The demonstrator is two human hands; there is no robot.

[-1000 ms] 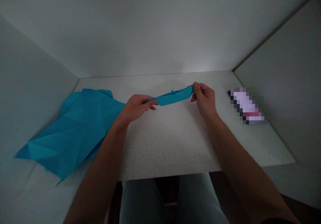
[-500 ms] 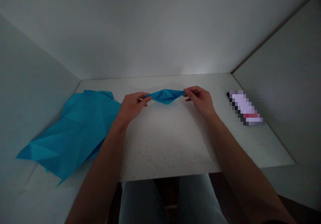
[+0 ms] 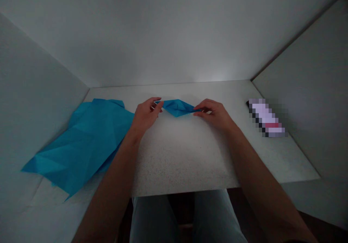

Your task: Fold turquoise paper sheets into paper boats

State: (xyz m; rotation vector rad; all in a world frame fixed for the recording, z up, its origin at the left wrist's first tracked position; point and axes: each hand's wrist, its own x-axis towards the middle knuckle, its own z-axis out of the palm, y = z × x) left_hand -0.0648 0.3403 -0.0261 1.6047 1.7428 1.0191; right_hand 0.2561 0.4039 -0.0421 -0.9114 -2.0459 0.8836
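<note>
Between my hands a folded blue paper boat point(image 3: 177, 108) is stretched sideways, just above or on the white tabletop point(image 3: 182, 156); I cannot tell which. Its left tip sits in the fingers of my left hand point(image 3: 147, 113), thumb in front and fingers behind. My right hand point(image 3: 213, 113) pinches the right tip between thumb and forefinger. The middle of the boat bulges toward me in a pointed fold. Both tips are partly covered by my fingers.
Large creased sheets of blue paper point(image 3: 87, 138) lie at the left, overhanging the table edge and partly behind my left forearm. A blurred-out phone point(image 3: 265, 118) rests at the right. White walls point(image 3: 174, 36) close in the back and both sides.
The right tip of the paper boat has come down and slightly toward me with my right hand. My left fingers have shifted a little on their tip, and the boat's middle looks wider.
</note>
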